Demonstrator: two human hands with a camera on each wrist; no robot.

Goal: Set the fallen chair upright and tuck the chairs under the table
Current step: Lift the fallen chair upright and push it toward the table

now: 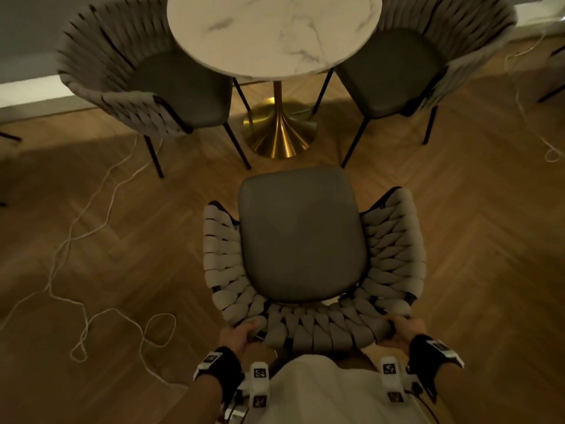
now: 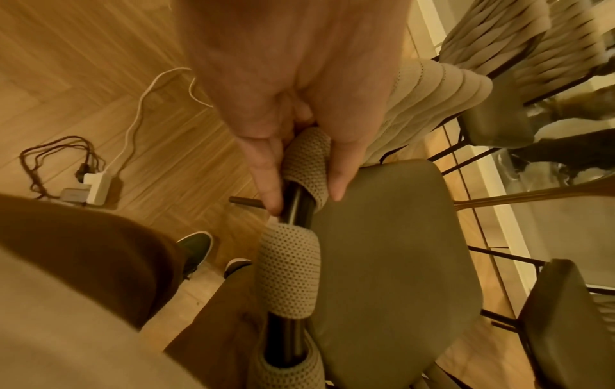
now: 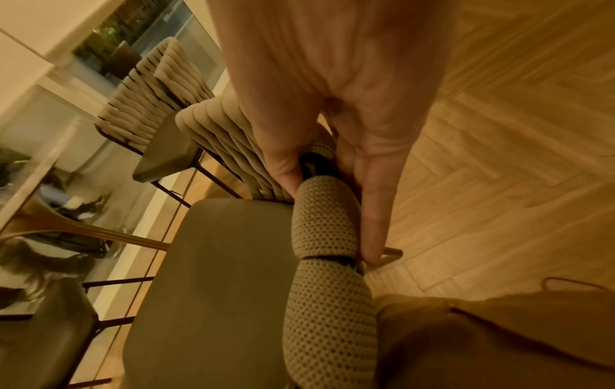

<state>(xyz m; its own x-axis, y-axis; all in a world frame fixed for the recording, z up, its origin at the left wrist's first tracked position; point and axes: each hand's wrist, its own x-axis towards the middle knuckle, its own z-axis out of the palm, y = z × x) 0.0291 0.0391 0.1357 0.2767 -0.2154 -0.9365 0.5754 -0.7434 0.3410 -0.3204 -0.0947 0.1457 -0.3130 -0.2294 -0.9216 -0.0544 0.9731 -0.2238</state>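
A chair (image 1: 301,237) with a grey seat and woven beige back stands upright on the floor in front of me, apart from the round marble table (image 1: 273,33). My left hand (image 1: 241,333) grips the left end of its top back rail (image 2: 297,205), thumb on one side, finger on the other. My right hand (image 1: 403,328) grips the right end of the same rail (image 3: 324,223). Two matching chairs stand upright at the table: the left chair (image 1: 171,84) and the right chair (image 1: 397,71), each with its seat front partly under the tabletop.
The table's gold pedestal base (image 1: 276,130) stands between the near chair and the far ones. A white cable (image 1: 91,228) loops across the wooden floor on the left, with a power strip (image 2: 95,188) nearby. Another cable (image 1: 550,148) lies at the right. My shoes (image 2: 196,250) are behind the chair.
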